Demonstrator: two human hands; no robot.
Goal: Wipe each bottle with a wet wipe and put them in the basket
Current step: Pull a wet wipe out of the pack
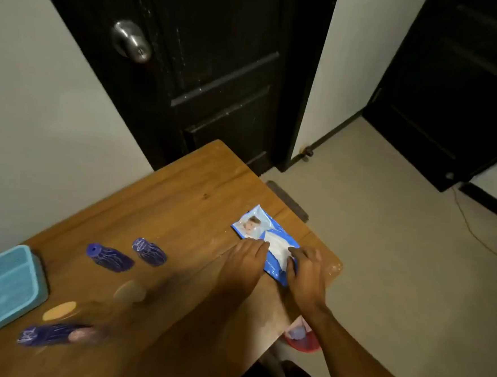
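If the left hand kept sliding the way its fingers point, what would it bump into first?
Probably the wipes pack: the left hand points up and right, fingertips already at its near edge. Beyond lies bare table.

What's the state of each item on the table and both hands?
wet wipe pack: flat on table, under both hands
left hand: on pack
right hand: on pack's near end
blue bottles: lying on table, outside basket
basket: at left edge, contents unclear
door: closed
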